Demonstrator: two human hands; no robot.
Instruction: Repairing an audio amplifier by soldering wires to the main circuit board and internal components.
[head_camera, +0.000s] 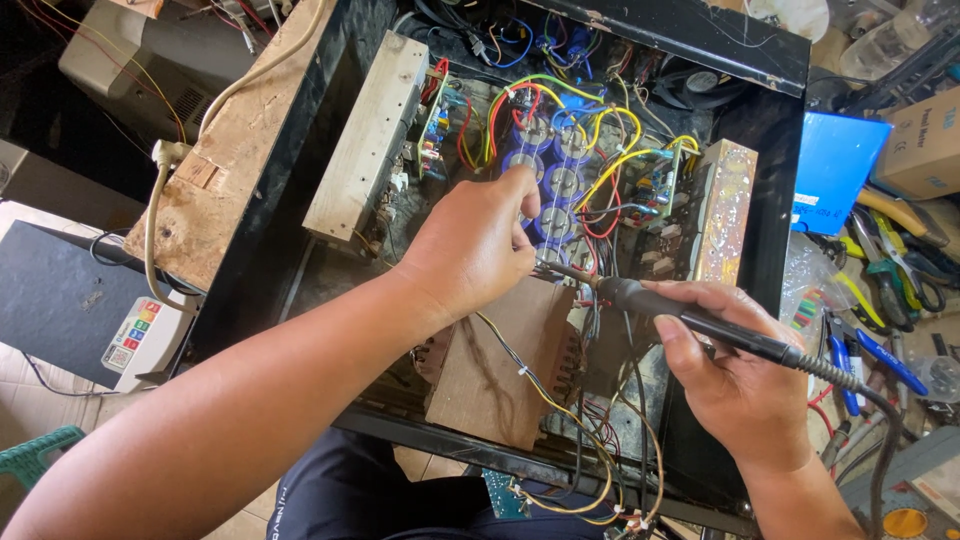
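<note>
An open black metal chassis lies under me, full of coloured wires and a bank of blue capacitors. My left hand reaches into it with fingers curled at the capacitors' near edge; what they pinch is hidden. My right hand holds a black soldering iron like a pen, its metal tip pointing left and meeting my left fingertips. A cardboard-wrapped transformer sits just below both hands. Two finned heat sinks flank the boards.
A wooden board rests on the chassis's left edge with a beige cable. Pliers and cutters lie scattered at right beside a blue box. A dark device with a sticker sits at left. The iron's cord trails lower right.
</note>
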